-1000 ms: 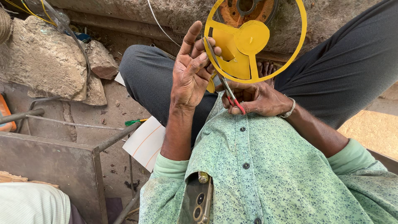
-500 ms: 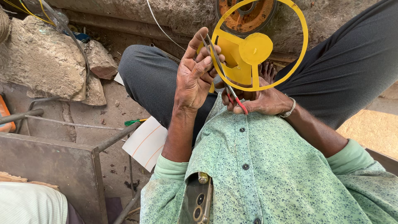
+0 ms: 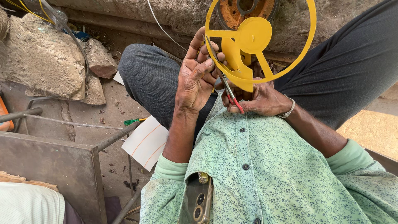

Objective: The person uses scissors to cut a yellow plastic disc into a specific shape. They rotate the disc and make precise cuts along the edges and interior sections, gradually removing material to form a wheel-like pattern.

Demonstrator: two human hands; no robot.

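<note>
Rough stone and packed dirt make up the ground you sit on, with a big rock (image 3: 41, 62) off to your left and a rusty disc (image 3: 246, 10) against the ledge ahead.

Your left hand (image 3: 197, 76) is raised above your knee, its fingers curled on the left rim and spoke of the yellow wheel-shaped cutout (image 3: 259, 41), thumb laid across the front. Your right hand (image 3: 259, 99) sits lower and just right of it, closed around the red handles of the scissors (image 3: 230, 89). The blades run up and leftward from that hand, along a slanting line, and meet the wheel's lower left edge close to your left fingertips. So the wheel lies above and ahead of both hands, its face turned toward you, hub (image 3: 253, 35) in the middle and spokes fanning out; the left hand is the nearer one to the cut.

Hard to read: the blade tips are lost between your left fingers and the yellow sheet, so you cannot tell whether they are apart or together. The right fingers are partly hidden behind the wheel's lower rim, and the wheel's top edge runs out of view.

A white card with orange lines (image 3: 145, 143) lies on the dirt by your left leg.
</note>
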